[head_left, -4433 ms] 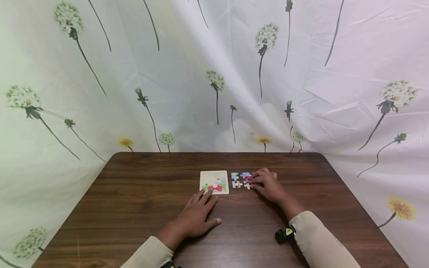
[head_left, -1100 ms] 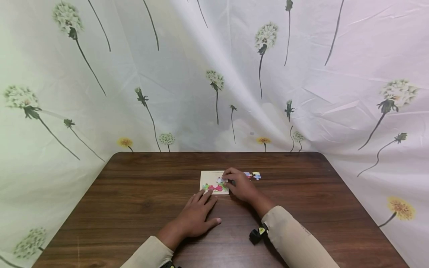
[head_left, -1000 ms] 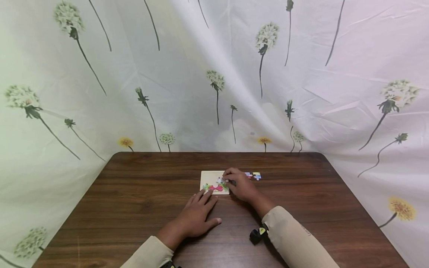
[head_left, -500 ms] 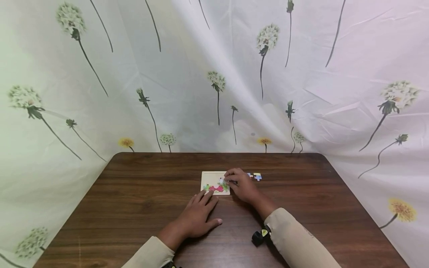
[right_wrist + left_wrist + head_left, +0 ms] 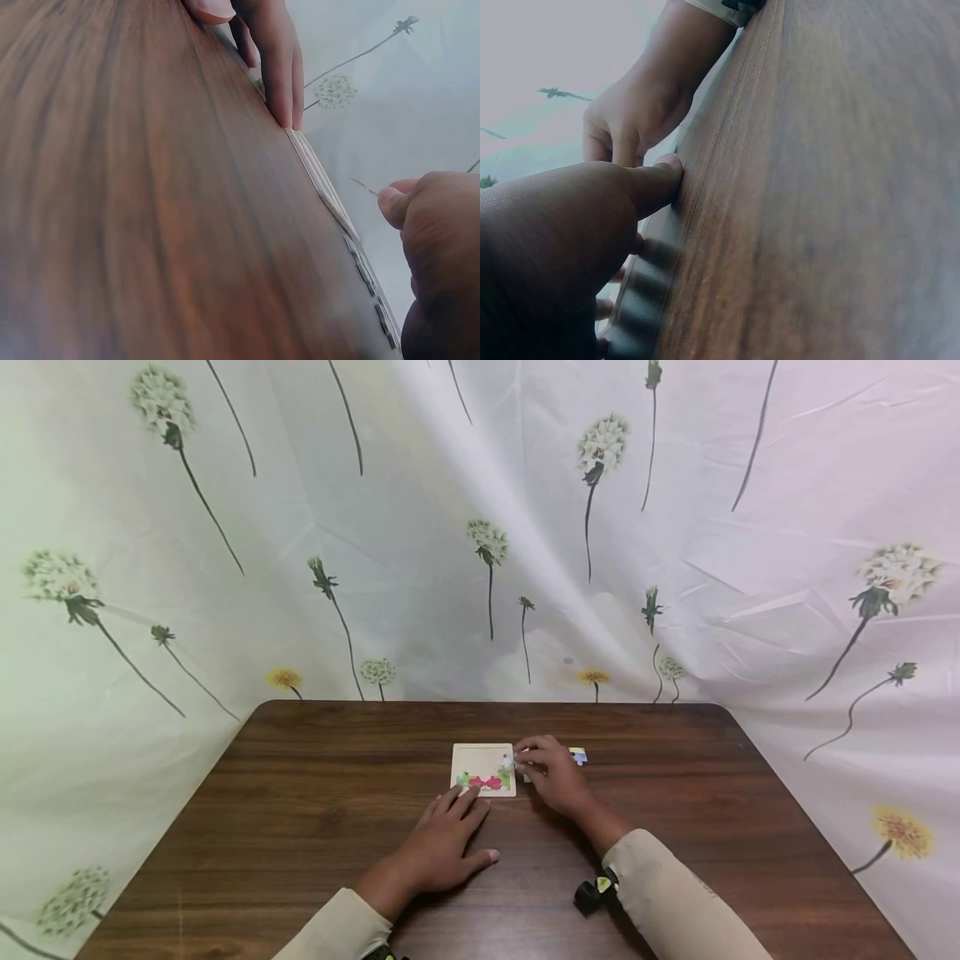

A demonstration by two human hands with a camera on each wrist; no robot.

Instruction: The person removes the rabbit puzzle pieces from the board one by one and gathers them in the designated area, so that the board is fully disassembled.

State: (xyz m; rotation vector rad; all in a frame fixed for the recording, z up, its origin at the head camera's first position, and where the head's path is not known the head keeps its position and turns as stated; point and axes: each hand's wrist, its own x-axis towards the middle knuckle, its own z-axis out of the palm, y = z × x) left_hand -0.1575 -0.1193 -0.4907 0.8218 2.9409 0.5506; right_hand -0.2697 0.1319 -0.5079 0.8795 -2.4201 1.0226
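Observation:
A square wooden jigsaw tray point(image 5: 472, 760) lies at the table's middle, with pink and green puzzle pieces point(image 5: 487, 782) along its front and more up its right side. My left hand point(image 5: 442, 843) lies with spread fingers, its fingertips at the tray's front edge. Just off the tray's right edge, my right hand point(image 5: 555, 777) pinches a puzzle piece point(image 5: 364, 184) between thumb and finger, seen thin and edge-on above the table in the right wrist view. A blue and yellow loose piece point(image 5: 577, 755) lies beyond that hand, which partly hides other loose pieces.
The dark brown wooden table point(image 5: 315, 793) stretches around the tray. A pale curtain point(image 5: 420, 568) printed with dandelions hangs behind it. Black cameras are strapped at both wrists; the right camera point(image 5: 588, 897) stands near the table surface.
My right hand came from the loose pieces to the tray's right side, then drew slightly right off it. A pale piece seen right of the tray's middle no longer shows there. My left hand stayed still.

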